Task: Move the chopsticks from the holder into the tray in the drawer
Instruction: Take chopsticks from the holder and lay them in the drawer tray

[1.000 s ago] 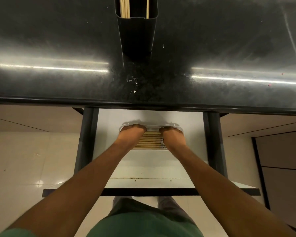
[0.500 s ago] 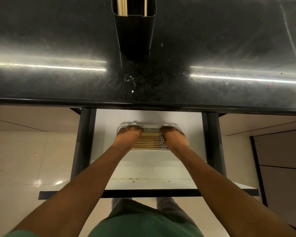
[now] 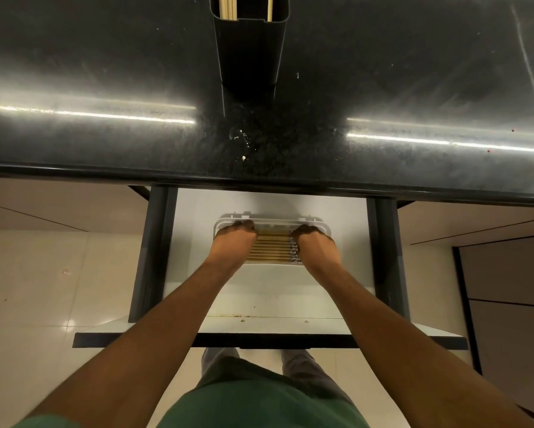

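Note:
A white tray (image 3: pixel 273 220) lies in the open drawer (image 3: pixel 268 316) below the counter. Several wooden chopsticks (image 3: pixel 270 249) lie side by side in it, running left to right. My left hand (image 3: pixel 233 242) rests on their left ends and my right hand (image 3: pixel 316 245) on their right ends, fingers curled down; both hands hide the ends of the sticks. A black rectangular holder (image 3: pixel 248 54) stands on the counter straight above the drawer, with a few chopsticks (image 3: pixel 228 6) upright in it.
The glossy black counter (image 3: pixel 105 143) overhangs the back of the drawer. Dark drawer rails (image 3: pixel 154 251) run along both sides. A few crumbs (image 3: pixel 243 157) lie near the counter's front edge. Pale floor tiles show on the left, dark cabinet fronts (image 3: pixel 506 288) on the right.
Both hands stay pressed on the ends of the chopsticks in the tray. The view has shifted only slightly.

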